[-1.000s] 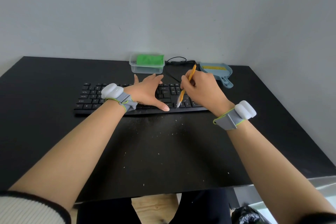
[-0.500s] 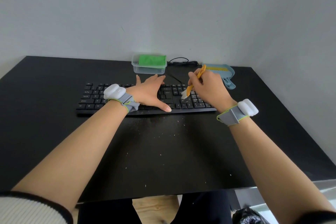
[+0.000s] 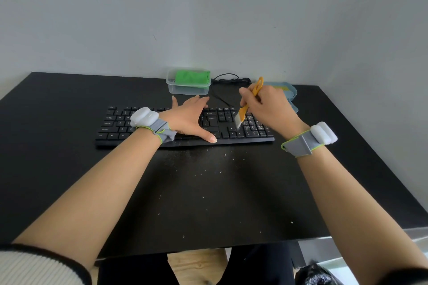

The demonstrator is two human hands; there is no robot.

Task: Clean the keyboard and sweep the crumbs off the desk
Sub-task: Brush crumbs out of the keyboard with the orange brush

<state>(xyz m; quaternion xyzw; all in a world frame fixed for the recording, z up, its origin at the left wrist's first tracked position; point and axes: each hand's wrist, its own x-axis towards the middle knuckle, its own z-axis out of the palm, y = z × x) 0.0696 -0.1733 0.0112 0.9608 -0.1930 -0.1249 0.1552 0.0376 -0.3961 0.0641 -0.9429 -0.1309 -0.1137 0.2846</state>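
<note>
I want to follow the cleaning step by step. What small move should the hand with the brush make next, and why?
Probably a short sweep of the orange brush toward the near edge, across the number pad. The right hand grips it with bristles at that pad, whose keys carry many crumbs, while the left hand presses flat on the keyboard.

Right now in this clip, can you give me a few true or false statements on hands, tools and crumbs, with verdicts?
1. The right hand grips the orange brush. True.
2. The left hand holds the green cloth. False: it rests flat on the keyboard; the cloth lies in the clear container.
3. Crumbs lie on the number pad. True.
4. The blue dustpan sits left of the keyboard. False: it is behind the right hand.
</note>
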